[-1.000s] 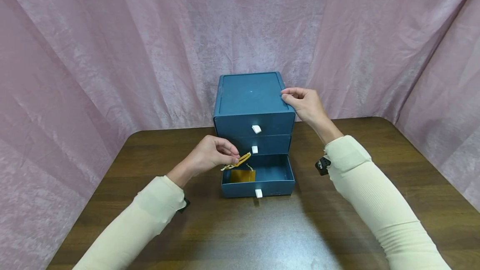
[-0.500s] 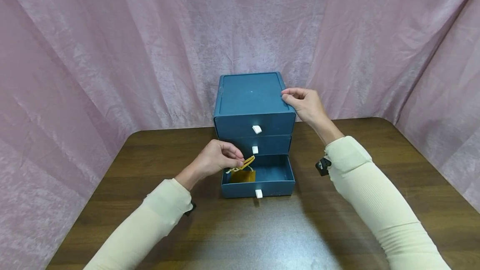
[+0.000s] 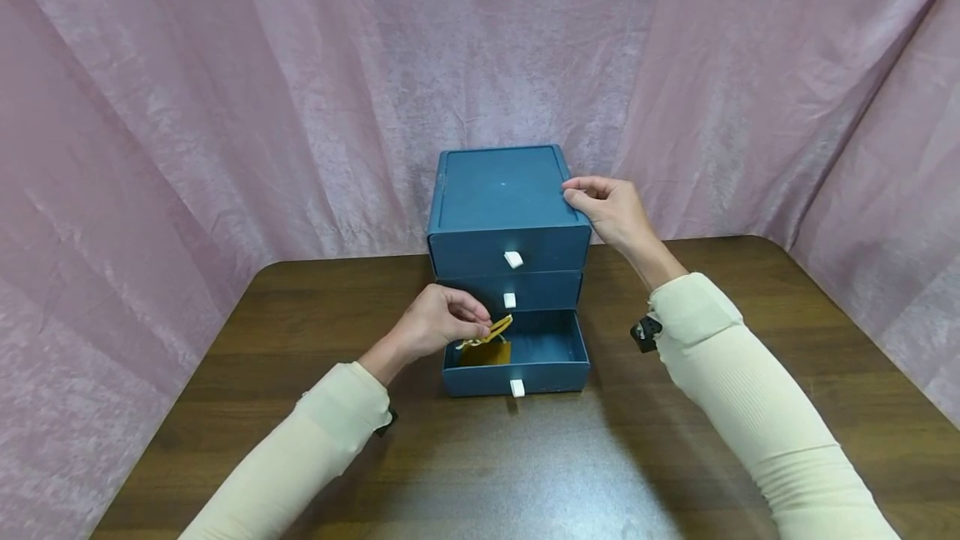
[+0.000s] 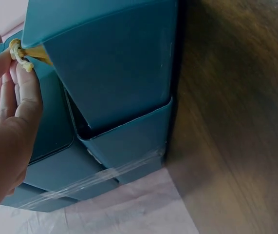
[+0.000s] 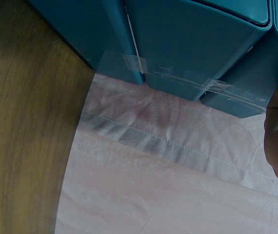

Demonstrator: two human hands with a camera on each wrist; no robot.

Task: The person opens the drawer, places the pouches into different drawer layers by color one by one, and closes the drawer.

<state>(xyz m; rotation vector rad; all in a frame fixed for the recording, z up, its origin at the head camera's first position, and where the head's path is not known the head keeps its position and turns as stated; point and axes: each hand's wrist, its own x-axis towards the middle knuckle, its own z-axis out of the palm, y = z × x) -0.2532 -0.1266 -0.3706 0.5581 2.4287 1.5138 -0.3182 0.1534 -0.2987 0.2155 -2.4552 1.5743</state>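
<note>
My left hand [image 3: 441, 319] pinches a small yellow drawstring pouch [image 3: 500, 327] between thumb and fingertips, over the left side of the open bottom drawer [image 3: 553, 377]. A pale knotted cord [image 4: 18, 52] sticks out at the fingertips in the left wrist view. Inside that drawer, at the left, lies another flat yellow piece [image 3: 487, 354] that looks like a pouch. The drawer belongs to a blue cabinet [image 3: 502, 186] with white pull tabs. At the cabinet top's right edge, my right hand [image 3: 611, 207] holds on with bent fingers and thumb.
The upper drawers, the top one [image 3: 472, 250] and the middle one [image 3: 472, 290], are pushed in. Clear tape [image 5: 177, 80] runs across the cabinet's back. Behind the brown wooden table [image 3: 300, 315] hangs a pink curtain [image 3: 337, 107].
My left hand has moved a little right and down with the pouch, further over the open drawer. My right hand stays at the cabinet's edge.
</note>
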